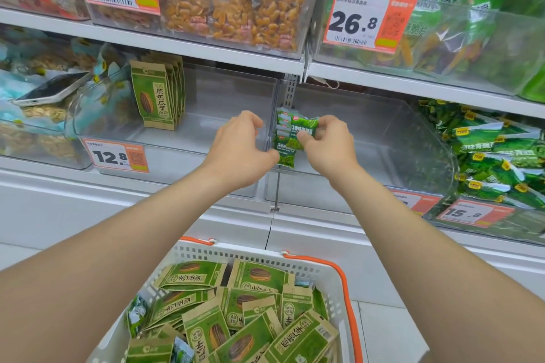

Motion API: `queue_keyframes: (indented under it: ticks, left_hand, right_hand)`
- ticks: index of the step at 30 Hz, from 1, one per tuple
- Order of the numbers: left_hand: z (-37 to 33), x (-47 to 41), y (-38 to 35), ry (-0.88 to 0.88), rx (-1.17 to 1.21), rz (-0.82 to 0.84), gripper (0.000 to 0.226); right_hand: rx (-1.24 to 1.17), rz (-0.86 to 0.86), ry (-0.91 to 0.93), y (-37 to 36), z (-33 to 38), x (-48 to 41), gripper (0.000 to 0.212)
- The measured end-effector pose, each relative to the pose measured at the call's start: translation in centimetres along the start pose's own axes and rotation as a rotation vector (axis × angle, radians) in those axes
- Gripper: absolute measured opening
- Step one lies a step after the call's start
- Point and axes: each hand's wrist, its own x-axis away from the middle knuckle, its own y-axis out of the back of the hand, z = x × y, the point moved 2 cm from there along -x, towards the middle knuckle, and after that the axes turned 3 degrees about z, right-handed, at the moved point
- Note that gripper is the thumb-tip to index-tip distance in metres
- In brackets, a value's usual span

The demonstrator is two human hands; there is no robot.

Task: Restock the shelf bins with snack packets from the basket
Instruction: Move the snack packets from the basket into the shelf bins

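My two hands hold a stack of small green pea packets [290,135] upright at the left wall of a clear shelf bin [383,138]. My right hand [327,144] pinches the front packet from the right. My left hand [239,147] grips the stack's left side, at the divider between two bins. The bin to the left [224,115] holds a row of upright green-and-brown sunflower seed packets [156,94]. Below, a white basket [265,256] with orange handles is filled with several seed packets [236,309] and a few small green ones.
A white phone [50,88] lies on snack bags in the far left bin. A bin of green packets [495,162] stands at the right. The upper shelf carries bins of orange snacks [233,6] and green bags [460,23] with price tags.
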Motion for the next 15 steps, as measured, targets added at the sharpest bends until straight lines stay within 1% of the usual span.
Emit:
queue_keyframes:
  ticks: [3, 5, 7, 10, 12, 15]
  left_hand:
    - [0.6, -0.8, -0.9, 0.047, -0.006, 0.102, 0.07]
    - [0.7, -1.1, -1.2, 0.031, -0.032, 0.12, 0.063]
    - [0.7, -1.3, -1.4, 0.013, -0.045, 0.114, 0.052]
    - [1.0, -1.6, -1.7, 0.0, -0.055, 0.098, 0.055]
    - [1.3, -1.9, -1.8, -0.01, -0.06, 0.097, 0.058]
    - [1.6, -2.2, -1.9, -0.018, -0.051, 0.093, 0.054]
  right_hand:
    - [0.125, 0.133, -0.092, -0.9, -0.8, -2.0, 0.044]
    - [0.14, 0.204, -0.162, -1.6, -0.8, -2.7, 0.048]
    - [0.186, 0.268, -0.199, -2.4, -0.8, -3.4, 0.046]
    - [0.304, 0.327, -0.215, -3.6, -0.8, -4.5, 0.045]
    - [0.327, 0.324, -0.265, -4.4, -0.9, -4.9, 0.057]
    - [0.329, 0.312, -0.322, -5.0, -0.9, -5.4, 0.088]
